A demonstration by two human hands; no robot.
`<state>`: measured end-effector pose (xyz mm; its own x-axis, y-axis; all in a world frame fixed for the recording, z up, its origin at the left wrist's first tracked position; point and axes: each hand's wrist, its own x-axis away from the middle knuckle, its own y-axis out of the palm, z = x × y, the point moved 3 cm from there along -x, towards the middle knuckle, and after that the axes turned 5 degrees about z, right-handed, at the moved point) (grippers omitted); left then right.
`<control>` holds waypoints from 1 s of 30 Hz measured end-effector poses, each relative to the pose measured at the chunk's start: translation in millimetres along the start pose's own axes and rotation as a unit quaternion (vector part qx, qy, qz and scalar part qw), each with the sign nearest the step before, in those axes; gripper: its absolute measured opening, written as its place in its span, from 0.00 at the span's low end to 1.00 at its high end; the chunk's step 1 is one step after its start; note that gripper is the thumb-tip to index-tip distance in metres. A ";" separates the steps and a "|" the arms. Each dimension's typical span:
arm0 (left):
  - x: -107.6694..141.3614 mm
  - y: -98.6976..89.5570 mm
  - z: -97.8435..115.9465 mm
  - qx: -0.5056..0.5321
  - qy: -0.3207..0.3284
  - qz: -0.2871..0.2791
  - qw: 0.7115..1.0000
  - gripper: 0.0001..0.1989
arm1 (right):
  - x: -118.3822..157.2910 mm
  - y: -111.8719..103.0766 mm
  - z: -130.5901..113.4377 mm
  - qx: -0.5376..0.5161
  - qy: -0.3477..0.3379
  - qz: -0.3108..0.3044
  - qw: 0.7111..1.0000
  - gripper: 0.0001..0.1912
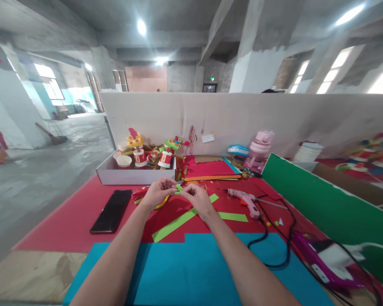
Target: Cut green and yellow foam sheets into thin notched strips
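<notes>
Between the fingertips of both hands is a small folded piece of light green paper (179, 187). My left hand (161, 192) pinches its left side and my right hand (196, 199) pinches its right side. Below them a long light green paper strip (174, 226) lies slantwise on the red table cover. Another green strip (232, 216) extends to the right of my right wrist. Scissors with a yellow handle (162, 205) lie partly hidden under my left hand.
A white box (135, 177) holding paper cups and paper-cup figures stands behind my left hand. To the left lies a black phone (111, 211). On the right are a pink glue gun (247, 202) with a black cord, a purple power strip (327, 261) and a green divider (332, 208).
</notes>
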<state>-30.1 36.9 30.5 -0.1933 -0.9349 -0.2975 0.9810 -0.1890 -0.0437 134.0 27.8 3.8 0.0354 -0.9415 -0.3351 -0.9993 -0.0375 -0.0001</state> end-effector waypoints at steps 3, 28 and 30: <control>0.1 2.2 -6.3 -0.036 -0.035 -0.020 0.999 0.14 | 0.5 0.1 -0.6 0.008 0.003 0.000 1.000 0.12; 0.3 6.1 -13.7 -0.014 -0.047 0.015 0.999 0.15 | -0.4 -1.1 -0.5 0.116 -0.028 0.020 0.993 0.10; 0.0 6.3 -13.8 0.014 -0.053 0.018 0.998 0.17 | -0.2 -1.9 -0.4 0.113 -0.032 0.024 0.993 0.11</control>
<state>-23.7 39.8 17.0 -0.1596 -0.9674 -0.1965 0.9869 -0.1612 -0.0080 135.9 27.9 4.2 -0.0061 -0.9171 -0.3986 -0.9772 0.0901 -0.1923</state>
